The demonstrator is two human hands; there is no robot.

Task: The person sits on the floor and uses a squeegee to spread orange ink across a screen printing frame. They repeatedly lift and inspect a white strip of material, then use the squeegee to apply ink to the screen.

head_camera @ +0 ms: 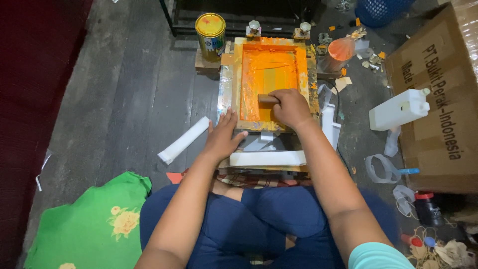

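We log two bare hands at a wooden-framed printing screen flooded with orange ink (271, 74).

Our right hand (290, 106) is curled tight around a brown wooden-handled squeegee (268, 98), on the lower part of the screen; our left hand (222, 135) lies flat, fingers spread, pressing the frame's near left corner; beside it, a white rolled sheet (183, 140) on the dark plank floor; behind the frame, a yellow-lidded tin (210, 30); well to the right, a white plastic jug (400, 109) against a brown cardboard box (438, 99).

Dark wood plank floor (124, 89) w/ orange screen frame (271, 79) at centre, yellow tin (210, 30) behind-left, white jug (398, 109) + cardboard box (443, 99) right, green mat (84, 224) near-left.
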